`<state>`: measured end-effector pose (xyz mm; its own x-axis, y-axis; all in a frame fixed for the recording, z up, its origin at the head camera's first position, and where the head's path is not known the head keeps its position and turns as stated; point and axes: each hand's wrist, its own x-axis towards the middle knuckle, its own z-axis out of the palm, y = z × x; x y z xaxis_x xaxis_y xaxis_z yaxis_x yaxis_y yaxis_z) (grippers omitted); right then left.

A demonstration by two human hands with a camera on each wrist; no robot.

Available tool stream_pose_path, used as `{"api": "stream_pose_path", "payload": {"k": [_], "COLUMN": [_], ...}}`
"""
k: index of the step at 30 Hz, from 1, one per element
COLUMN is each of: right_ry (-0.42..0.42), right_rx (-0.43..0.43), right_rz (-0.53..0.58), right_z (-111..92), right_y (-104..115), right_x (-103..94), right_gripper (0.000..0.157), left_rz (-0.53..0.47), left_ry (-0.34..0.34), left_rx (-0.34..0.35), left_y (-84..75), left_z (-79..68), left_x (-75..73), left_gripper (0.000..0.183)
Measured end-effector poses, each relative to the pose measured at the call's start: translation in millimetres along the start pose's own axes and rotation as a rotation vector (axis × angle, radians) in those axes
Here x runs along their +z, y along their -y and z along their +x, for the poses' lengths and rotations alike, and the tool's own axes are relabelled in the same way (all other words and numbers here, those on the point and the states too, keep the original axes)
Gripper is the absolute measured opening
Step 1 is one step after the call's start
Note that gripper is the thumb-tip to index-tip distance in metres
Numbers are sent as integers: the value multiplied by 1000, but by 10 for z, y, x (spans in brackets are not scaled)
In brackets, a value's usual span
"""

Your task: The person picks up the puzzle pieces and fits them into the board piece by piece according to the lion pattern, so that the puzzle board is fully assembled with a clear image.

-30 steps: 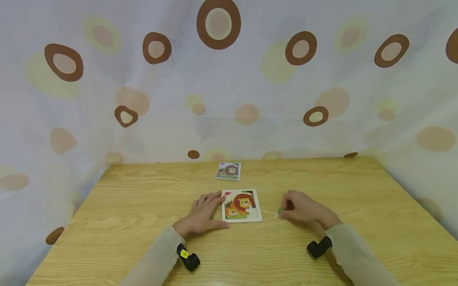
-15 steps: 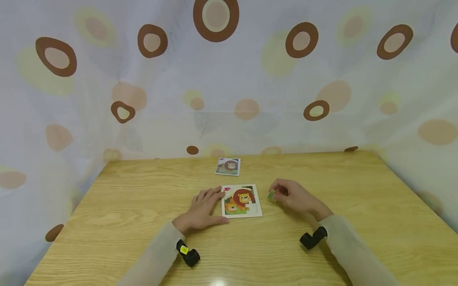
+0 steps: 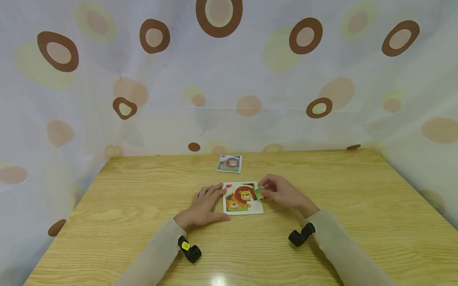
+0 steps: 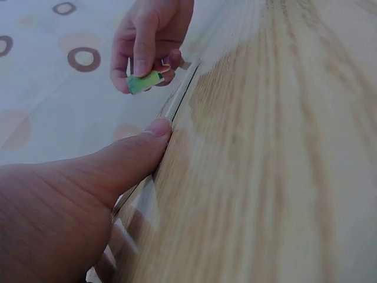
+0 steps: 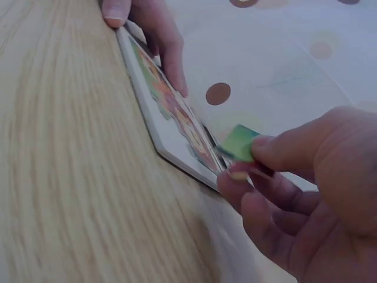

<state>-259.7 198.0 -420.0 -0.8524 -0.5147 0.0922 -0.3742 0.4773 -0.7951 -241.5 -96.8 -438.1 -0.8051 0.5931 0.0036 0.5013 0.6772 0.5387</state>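
A framed lion puzzle [image 3: 255, 206] lies flat on the wooden table, with a bare white gap at its lower right. My left hand [image 3: 204, 207] rests against the puzzle's left side, fingers extended along the upper edge and thumb near the lower corner. Between thumb and fingers, my right hand [image 3: 285, 194] pinches a green puzzle piece [image 3: 259, 193] at the board's right edge. The right wrist view shows this piece [image 5: 240, 142] tilted and raised above the frame. From the left wrist, the left thumb [image 4: 132, 159] is seen touching the frame's edge.
Behind the puzzle lies a small picture card [image 3: 229, 163] with a matching lion scene. The wooden table [image 3: 143, 190] meets a patterned cloth [image 3: 222, 123] at its back edge.
My right hand has moved left with the green puzzle piece, from the table beside the board up to the board's right edge. The left hand stays at the frame.
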Motion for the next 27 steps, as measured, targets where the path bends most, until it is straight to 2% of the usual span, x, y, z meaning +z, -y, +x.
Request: {"api": "stream_pose_path", "payload": {"k": [7,10,14,23,27], "right_ry": [61,59,90,159,199], "right_rx": [-100,-81,-54,-115,-127], "right_rz": [-113,-110,-101,-173,-199], "right_z": [35,37,46,138,175], "right_y": [51,76,115,183,220], "right_x": [53,70,84,105,78], "right_gripper": [18,18,9,2,5], "left_rz": [-5,-4,-5,6,3], "left_ry": [-1,3,8,6,5], "left_rx": [0,-8,-8,-3,0], "left_y": [-13,-15,-14,-7,-10], "left_z": [3,2,2,7,-9], "left_x": [-4,-8,-15,-13,-13], "left_gripper": [81,82,82,80,78]}}
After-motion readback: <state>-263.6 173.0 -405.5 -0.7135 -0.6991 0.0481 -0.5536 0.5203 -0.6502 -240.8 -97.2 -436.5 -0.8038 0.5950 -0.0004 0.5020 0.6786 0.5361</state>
